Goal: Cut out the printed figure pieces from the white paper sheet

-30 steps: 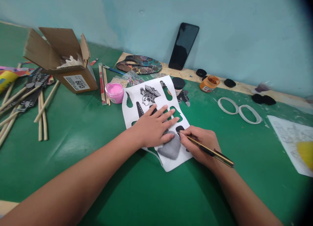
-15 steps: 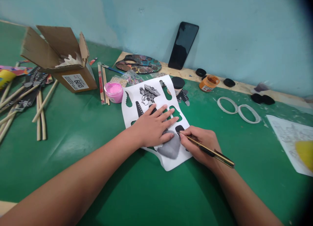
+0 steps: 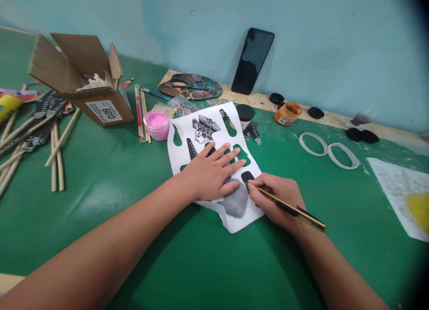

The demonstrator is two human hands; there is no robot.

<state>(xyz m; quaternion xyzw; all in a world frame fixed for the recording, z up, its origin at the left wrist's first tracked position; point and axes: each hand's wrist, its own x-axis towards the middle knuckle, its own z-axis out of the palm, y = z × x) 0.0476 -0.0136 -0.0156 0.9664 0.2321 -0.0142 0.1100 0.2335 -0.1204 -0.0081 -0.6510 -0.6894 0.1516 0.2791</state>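
A white printed sheet [image 3: 181, 156] with cut-out holes lies on the green tabletop, showing a black-and-white head figure and dark shapes. My left hand [image 3: 212, 171] rests flat on it with fingers spread. Its palm and fingers hide part of the print. In my right hand [image 3: 276, 198] is a slim black-and-gold craft knife or pen [image 3: 295, 211]; I cannot tell which, since its tip is small and partly hidden. That tip meets the sheet's right side by a black shape [image 3: 247, 177]. A grey patch [image 3: 236, 203] shows near my left thumb.
An open cardboard box [image 3: 107, 109] stands at left beside wooden sticks [image 3: 58, 158]. Along the back are a pink paint jar [image 3: 157, 126], a paint palette [image 3: 191, 86], a leaning phone [image 3: 253, 60] and an orange paint jar [image 3: 288, 113]. White rings [image 3: 343, 156] lie at right.
The rear end of the tool in my right hand has shifted slightly right and down. My left hand stays in place on the sheet. The whole view has moved a little.
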